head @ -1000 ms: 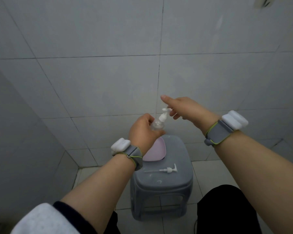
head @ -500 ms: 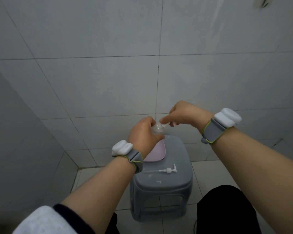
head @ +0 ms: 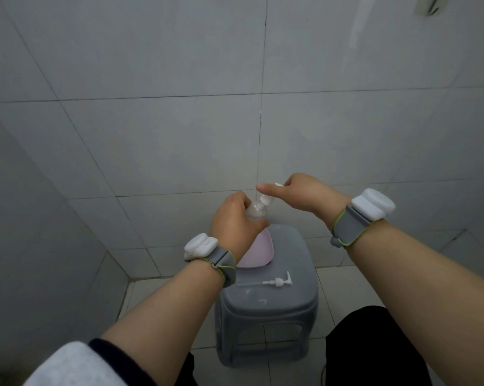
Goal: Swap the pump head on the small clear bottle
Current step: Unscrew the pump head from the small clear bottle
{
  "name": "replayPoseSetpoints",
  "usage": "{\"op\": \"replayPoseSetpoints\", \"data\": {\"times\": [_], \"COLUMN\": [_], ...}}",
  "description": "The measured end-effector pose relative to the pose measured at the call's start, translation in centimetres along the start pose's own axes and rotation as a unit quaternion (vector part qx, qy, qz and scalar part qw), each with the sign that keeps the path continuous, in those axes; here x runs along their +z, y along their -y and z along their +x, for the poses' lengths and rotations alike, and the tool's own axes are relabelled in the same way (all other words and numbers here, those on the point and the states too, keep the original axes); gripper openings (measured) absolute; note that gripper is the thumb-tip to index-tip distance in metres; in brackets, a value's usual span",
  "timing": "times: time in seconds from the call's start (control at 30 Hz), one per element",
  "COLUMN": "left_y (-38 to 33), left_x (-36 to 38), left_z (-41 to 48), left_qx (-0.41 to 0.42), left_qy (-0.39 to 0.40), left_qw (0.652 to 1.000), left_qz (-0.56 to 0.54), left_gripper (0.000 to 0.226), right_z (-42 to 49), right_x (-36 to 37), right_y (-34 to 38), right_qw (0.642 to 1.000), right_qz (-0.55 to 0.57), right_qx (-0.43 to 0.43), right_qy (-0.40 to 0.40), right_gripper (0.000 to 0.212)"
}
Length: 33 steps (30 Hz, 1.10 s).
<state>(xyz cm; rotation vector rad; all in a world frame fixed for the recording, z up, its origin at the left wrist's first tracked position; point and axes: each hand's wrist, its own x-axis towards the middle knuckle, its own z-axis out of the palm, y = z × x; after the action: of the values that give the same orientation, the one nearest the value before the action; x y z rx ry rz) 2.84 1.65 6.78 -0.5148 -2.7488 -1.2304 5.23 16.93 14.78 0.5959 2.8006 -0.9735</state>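
My left hand (head: pixel 235 221) grips a small clear bottle (head: pixel 255 210), held tilted above a grey plastic stool (head: pixel 288 299). A white pump head (head: pixel 266 200) sits on the bottle's neck. My right hand (head: pixel 299 193) is closed over the top of that pump head, thumb stretched out to the left above it. A second white pump head (head: pixel 277 282) with its long dip tube lies flat on the stool's seat.
A pink dish (head: pixel 258 253) rests on the far part of the stool, partly hidden by my left wrist. Tiled walls stand close behind and to the left. My dark-clothed knees flank the stool on the tiled floor.
My right hand came down from above onto the pump head and closed on it, then turned so the thumb now points left. The left hand keeps the bottle in place.
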Motion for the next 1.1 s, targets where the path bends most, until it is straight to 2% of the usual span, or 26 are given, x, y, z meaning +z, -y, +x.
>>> {"op": "replayPoseSetpoints", "data": {"times": [0.07, 0.13, 0.23, 0.43, 0.53, 0.87, 1.1], "left_y": [0.0, -0.1, 0.0, 0.2, 0.4, 0.6, 1.2], "left_x": [0.1, 0.3, 0.4, 0.9, 1.0, 1.0, 0.8], "left_z": [0.0, 0.0, -0.1, -0.2, -0.2, -0.2, -0.2], "left_qx": [0.001, 0.0, -0.001, 0.009, 0.008, 0.025, 0.031], "left_qy": [-0.005, -0.006, -0.004, 0.002, 0.002, 0.007, 0.014], "left_qw": [1.0, 1.0, 1.0, 1.0, 1.0, 0.999, 0.999], "left_qz": [0.002, 0.002, 0.004, 0.012, 0.013, 0.027, 0.023], "left_gripper": [0.041, 0.043, 0.043, 0.043, 0.042, 0.044, 0.04], "right_z": [-0.1, -0.2, -0.2, -0.4, -0.6, -0.4, -0.5], "right_x": [0.4, 0.8, 0.7, 0.4, 0.1, 0.4, -0.4], "right_y": [0.0, -0.3, -0.5, -0.3, -0.1, 0.2, 0.9], "right_qw": [0.999, 0.997, 0.993, 0.987, 0.988, 0.996, 0.996], "right_qz": [0.027, 0.073, 0.114, 0.158, 0.147, 0.087, 0.043], "right_qx": [0.022, 0.023, 0.023, 0.014, -0.007, -0.002, -0.065], "right_qy": [0.025, 0.016, 0.001, 0.039, 0.043, 0.031, 0.033], "right_gripper": [0.071, 0.069, 0.058, 0.028, 0.023, 0.034, 0.018]}}
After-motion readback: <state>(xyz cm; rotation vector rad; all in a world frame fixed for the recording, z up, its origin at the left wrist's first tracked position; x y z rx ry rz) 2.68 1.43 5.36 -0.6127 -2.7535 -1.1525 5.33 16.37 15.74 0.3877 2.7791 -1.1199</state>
